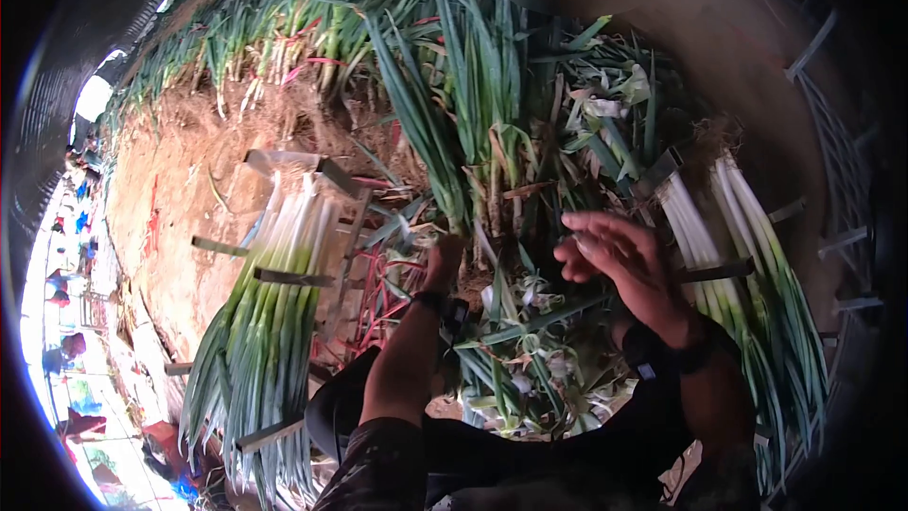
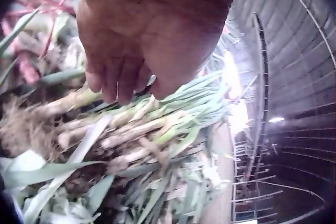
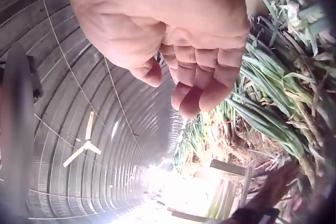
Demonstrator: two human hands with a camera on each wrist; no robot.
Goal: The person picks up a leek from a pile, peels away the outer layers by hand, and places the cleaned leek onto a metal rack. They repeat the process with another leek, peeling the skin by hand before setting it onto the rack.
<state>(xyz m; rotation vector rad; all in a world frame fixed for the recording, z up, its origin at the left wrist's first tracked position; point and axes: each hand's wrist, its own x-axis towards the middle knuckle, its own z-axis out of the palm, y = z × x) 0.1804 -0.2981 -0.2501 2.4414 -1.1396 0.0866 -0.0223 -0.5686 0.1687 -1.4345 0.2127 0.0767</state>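
My left hand grips a long green onion near its lower end, its leaves slanting up and away. In the left wrist view the fingers curl down onto this stalk, with shaggy roots beyond them. To the right, my right hand is raised over the trimmings, its fingers loosely bent and apart. Nothing lies in its palm in the right wrist view. Untrimmed green onions with dry outer leaves stand between and beyond the hands.
Cleaned green onions with white stems lie in a slatted rack at left; more cleaned onions lie at right. Stripped leaves heap up before the body. Bundles tied with pink string stand at the back left. Red strings hang beside the left rack.
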